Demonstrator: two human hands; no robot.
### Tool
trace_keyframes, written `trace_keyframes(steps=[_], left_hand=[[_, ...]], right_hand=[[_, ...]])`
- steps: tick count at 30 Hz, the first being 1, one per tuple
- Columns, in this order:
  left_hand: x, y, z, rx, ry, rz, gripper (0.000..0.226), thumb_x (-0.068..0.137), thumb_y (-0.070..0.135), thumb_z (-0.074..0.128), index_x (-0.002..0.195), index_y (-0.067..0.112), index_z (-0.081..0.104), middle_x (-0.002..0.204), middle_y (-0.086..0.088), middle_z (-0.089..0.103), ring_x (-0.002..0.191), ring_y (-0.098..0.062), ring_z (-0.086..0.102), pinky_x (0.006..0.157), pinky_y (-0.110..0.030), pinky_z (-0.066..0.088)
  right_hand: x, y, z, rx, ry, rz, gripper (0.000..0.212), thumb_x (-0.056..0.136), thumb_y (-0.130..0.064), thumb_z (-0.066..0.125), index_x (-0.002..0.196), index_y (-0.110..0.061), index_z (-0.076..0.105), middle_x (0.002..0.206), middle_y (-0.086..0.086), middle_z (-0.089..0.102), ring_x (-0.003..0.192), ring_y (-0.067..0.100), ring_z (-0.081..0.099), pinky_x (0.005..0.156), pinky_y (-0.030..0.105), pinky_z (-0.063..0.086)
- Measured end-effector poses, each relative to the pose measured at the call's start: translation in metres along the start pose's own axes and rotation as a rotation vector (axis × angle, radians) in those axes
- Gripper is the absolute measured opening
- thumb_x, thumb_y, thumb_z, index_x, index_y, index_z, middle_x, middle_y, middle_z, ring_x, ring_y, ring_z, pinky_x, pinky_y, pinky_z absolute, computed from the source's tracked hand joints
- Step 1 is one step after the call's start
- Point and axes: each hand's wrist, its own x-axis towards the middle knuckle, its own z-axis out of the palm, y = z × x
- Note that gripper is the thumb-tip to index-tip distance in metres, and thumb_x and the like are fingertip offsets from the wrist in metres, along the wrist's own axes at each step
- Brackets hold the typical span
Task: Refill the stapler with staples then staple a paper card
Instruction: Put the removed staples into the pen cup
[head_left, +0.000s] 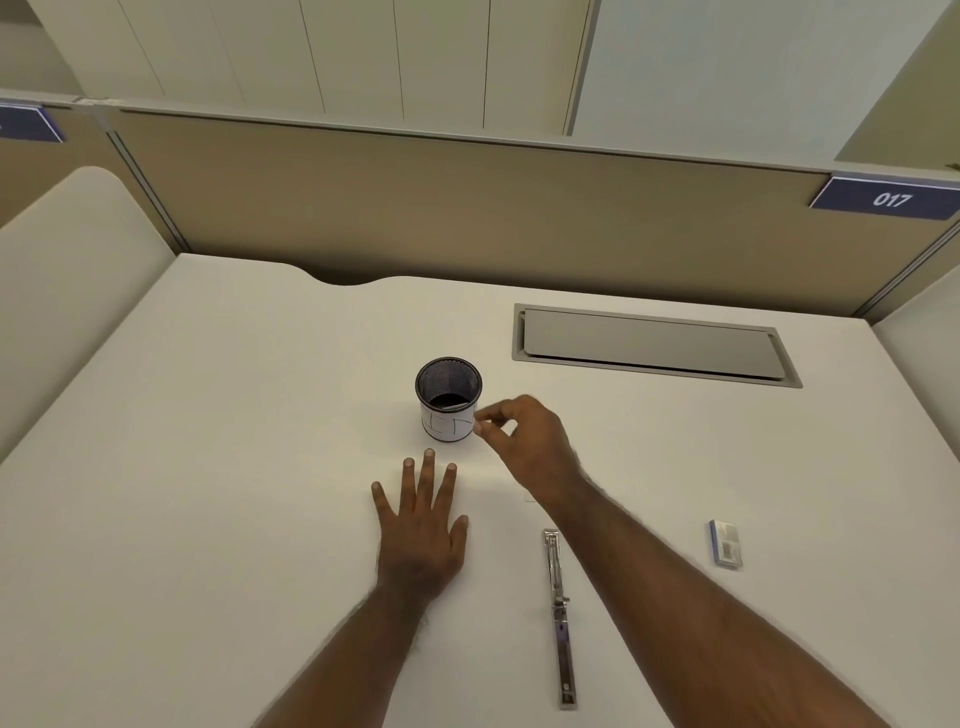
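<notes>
A metal stapler lies swung open flat on the white desk, pointing away from me, just right of centre. A small blue-and-white staple box rests to its right. My left hand lies palm down with its fingers spread, apparently on a white paper card that hardly stands out from the desk. My right hand reaches over the stapler, thumb and forefinger pinched on what looks like the card's far corner, beside the cup.
A black mesh pen cup with a white label stands at mid-desk, touching distance from my right fingertips. A grey cable hatch is set into the desk at the back right. Beige partition walls enclose the desk.
</notes>
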Motion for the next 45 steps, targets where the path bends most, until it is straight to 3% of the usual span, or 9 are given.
trace_keyframes(steps=[5,11,17,22,28,36,42,45], left_hand=[[0.013,-0.008,0.002,-0.009,0.019,0.008,0.066,0.094,0.05,0.035,0.153,0.021,0.029,0.162,-0.011,0.02,0.148,-0.036,0.02,0.111,-0.07,0.015],[0.017,-0.011,0.004,-0.023,0.001,-0.039,0.066,0.094,0.051,0.029,0.152,0.02,0.031,0.161,-0.011,0.022,0.147,-0.036,0.021,0.112,-0.07,0.017],[0.019,-0.013,0.006,-0.014,-0.037,-0.073,0.068,0.094,0.055,0.018,0.155,0.025,0.019,0.164,-0.006,0.01,0.151,-0.032,0.008,0.114,-0.067,0.008],[0.019,-0.012,0.005,-0.017,-0.052,-0.08,0.067,0.095,0.055,0.022,0.155,0.024,0.021,0.164,-0.006,0.012,0.15,-0.032,0.01,0.114,-0.067,0.009],[0.019,-0.012,0.002,-0.019,-0.065,-0.076,0.066,0.095,0.053,0.027,0.153,0.023,0.028,0.162,-0.007,0.019,0.149,-0.032,0.016,0.114,-0.067,0.014],[0.007,0.002,-0.007,-0.058,-0.078,-0.127,0.062,0.092,0.045,0.031,0.146,0.016,0.044,0.156,-0.012,0.034,0.143,-0.036,0.033,0.108,-0.07,0.025],[-0.023,0.02,-0.006,-0.062,-0.09,-0.114,0.062,0.091,0.041,0.03,0.144,0.014,0.046,0.155,-0.013,0.035,0.141,-0.037,0.036,0.107,-0.069,0.027],[-0.039,0.031,-0.008,-0.063,-0.094,-0.118,0.062,0.093,0.042,0.024,0.143,0.014,0.047,0.154,-0.013,0.037,0.14,-0.038,0.039,0.105,-0.069,0.029]], right_hand=[[0.035,-0.02,0.015,-0.067,0.013,0.0,0.015,0.086,-0.036,0.064,0.097,-0.032,0.073,0.094,-0.014,0.06,0.084,0.004,0.057,0.063,0.021,0.038],[0.06,-0.031,0.033,-0.176,-0.034,0.06,0.013,0.085,-0.03,0.065,0.093,-0.026,0.074,0.095,-0.005,0.073,0.088,0.017,0.067,0.078,0.032,0.055],[0.069,-0.032,0.039,-0.306,-0.038,0.08,0.013,0.086,-0.029,0.066,0.093,-0.027,0.076,0.1,-0.006,0.073,0.092,0.019,0.066,0.072,0.027,0.048],[0.071,-0.03,0.039,-0.361,-0.06,0.078,0.016,0.086,-0.03,0.066,0.097,-0.025,0.076,0.101,-0.002,0.073,0.094,0.022,0.067,0.079,0.034,0.055],[0.067,-0.029,0.033,-0.304,-0.024,0.049,0.019,0.088,-0.031,0.061,0.099,-0.027,0.076,0.103,-0.005,0.073,0.094,0.018,0.066,0.076,0.03,0.052],[0.028,-0.008,0.008,-0.224,0.05,0.01,0.02,0.088,-0.039,0.057,0.095,-0.03,0.073,0.092,-0.011,0.067,0.084,0.012,0.063,0.067,0.026,0.045],[-0.042,0.041,-0.02,-0.248,0.095,0.029,0.019,0.091,-0.041,0.053,0.103,-0.037,0.067,0.103,-0.018,0.06,0.082,0.001,0.059,0.071,0.021,0.043],[-0.083,0.072,-0.033,-0.319,0.084,0.031,0.027,0.093,-0.04,0.052,0.118,-0.037,0.061,0.116,-0.02,0.056,0.103,0.005,0.055,0.082,0.024,0.046]])
